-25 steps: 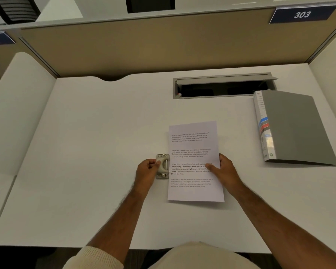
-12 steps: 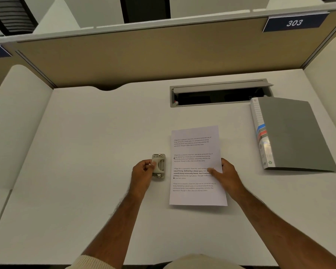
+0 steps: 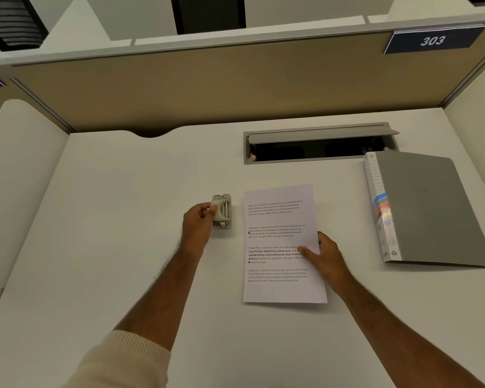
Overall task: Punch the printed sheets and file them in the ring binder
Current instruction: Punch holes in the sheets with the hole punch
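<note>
On desk — shut ring binder

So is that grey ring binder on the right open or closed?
Closed. The grey ring binder lies flat on the white desk, its cover down over the contents, with no rings showing.

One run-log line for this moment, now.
left hand: grips hole punch, clear of sheet | right hand: holds sheet flat | sheet: two holes | ring binder: closed
</note>
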